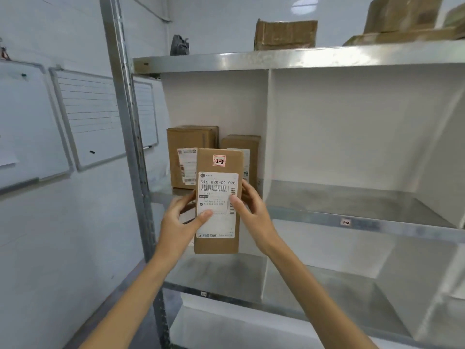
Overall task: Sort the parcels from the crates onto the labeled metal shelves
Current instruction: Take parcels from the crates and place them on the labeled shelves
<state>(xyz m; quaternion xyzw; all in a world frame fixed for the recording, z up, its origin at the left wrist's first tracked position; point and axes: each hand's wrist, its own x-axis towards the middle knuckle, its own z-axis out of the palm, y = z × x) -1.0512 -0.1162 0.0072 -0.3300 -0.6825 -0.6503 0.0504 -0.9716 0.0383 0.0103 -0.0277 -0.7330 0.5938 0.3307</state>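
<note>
I hold a narrow brown cardboard parcel (218, 162) upright in front of the metal shelves. It carries a white shipping label and a small red-edged sticker marked 2-2 near its top. My left hand (180, 217) grips its left edge with the thumb on the label. My right hand (251, 207) grips its right edge. Behind it, two brown parcels, one larger (188, 142) and one slimmer (247, 143), stand in the left bay of the middle shelf (364, 224). That shelf's front edge bears a small label (346, 222) at the right bay.
A white divider (268, 127) splits the shelf into bays. More cardboard boxes (285, 34) and a dark bag (179, 45) sit on the top shelf. A steel upright (128, 122) stands at left. Whiteboards (85, 117) hang on the left wall. A lower shelf (327, 280) lies below.
</note>
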